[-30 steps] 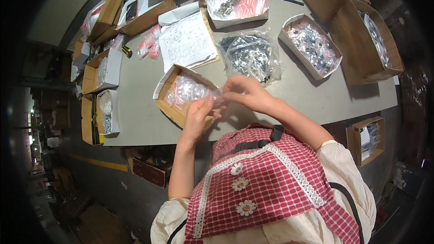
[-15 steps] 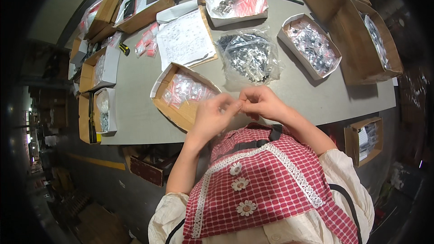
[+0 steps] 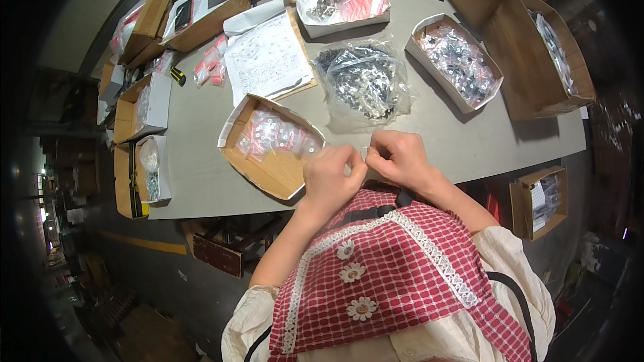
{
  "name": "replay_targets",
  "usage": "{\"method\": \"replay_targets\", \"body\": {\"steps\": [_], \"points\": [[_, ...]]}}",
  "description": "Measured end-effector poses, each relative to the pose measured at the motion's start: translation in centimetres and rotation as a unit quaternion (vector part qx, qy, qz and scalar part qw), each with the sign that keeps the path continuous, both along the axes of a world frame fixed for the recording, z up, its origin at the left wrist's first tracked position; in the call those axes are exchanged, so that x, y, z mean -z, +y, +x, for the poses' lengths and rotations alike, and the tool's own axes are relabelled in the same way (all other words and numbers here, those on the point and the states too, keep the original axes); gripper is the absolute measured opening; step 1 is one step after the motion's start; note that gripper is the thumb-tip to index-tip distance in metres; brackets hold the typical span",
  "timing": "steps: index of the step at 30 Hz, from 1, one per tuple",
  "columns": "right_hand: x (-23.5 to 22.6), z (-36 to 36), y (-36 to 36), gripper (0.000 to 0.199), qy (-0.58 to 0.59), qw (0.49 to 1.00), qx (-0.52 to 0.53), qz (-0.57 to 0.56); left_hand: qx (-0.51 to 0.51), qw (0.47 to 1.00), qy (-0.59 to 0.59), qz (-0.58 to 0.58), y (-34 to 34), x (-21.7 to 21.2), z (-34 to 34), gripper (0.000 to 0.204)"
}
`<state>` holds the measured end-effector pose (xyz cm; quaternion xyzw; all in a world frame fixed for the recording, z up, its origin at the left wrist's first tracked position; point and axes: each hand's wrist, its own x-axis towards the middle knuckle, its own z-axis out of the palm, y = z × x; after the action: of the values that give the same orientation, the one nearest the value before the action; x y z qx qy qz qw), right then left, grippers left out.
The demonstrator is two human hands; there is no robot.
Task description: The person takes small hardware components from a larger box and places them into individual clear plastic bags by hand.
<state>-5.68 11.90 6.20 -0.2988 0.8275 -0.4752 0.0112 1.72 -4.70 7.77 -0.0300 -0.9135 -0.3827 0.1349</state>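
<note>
In front of my apron, close to the table's near edge, my left hand (image 3: 333, 173) and my right hand (image 3: 402, 159) face each other with fingers pinched. Between the fingertips shows a sliver of a small clear plastic bag (image 3: 364, 153), mostly hidden by the fingers. Just left of my left hand lies an open cardboard box (image 3: 285, 181) with several small clear packets (image 3: 272, 133) of white round parts and red edging. Beyond my hands sits a big clear bag (image 3: 365, 84) full of black and silvery small parts.
A white box (image 3: 343, 27) of red-striped bags stands at the back, another white box (image 3: 412, 45) of filled packets at the right. Tall cardboard boxes (image 3: 520, 60) line the right edge. Papers (image 3: 265, 60), a yellow-black cutter knife (image 3: 178, 76) and more boxes (image 3: 161, 127) lie left.
My hands have drawn slightly apart, and a bit of clear plastic now shows between them. My left hand has turned and dropped a little. The view has shifted slightly.
</note>
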Motion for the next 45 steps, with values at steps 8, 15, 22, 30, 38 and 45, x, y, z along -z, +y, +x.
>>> {"method": "replay_targets", "body": {"steps": [8,15,22,30,38,45], "points": [[0.3,-1.3,0.9,0.02,-0.386,0.915,-0.043,-0.111,0.074,0.994,0.08,-0.007,-0.2,0.4,-1.3,0.033],[4.1,-5.5,1.5,0.014,0.069,0.988,0.038,0.136,0.022,0.998,0.056,0.012,-0.8,2.2,-1.2,0.03],[8.0,-4.0,1.9,0.023,0.174,0.959,-0.043,0.22,0.04,0.997,0.065,0.026,-0.5,3.2,-1.2,0.029],[8.2,-4.6,4.5,0.017,-0.396,0.906,0.043,-0.141,0.043,0.998,0.02,0.046,0.0,4.4,-1.2,0.03],[2.7,-2.4,4.7,0.02,-0.481,0.833,-0.019,-0.272,0.071,0.993,0.022,0.095,1.2,4.9,-2.4,0.033],[1.6,-1.5,3.8,0.024,-0.396,0.877,-0.036,-0.27,0.086,0.989,0.032,0.117,1.7,4.1,-2.5,0.036]]}}
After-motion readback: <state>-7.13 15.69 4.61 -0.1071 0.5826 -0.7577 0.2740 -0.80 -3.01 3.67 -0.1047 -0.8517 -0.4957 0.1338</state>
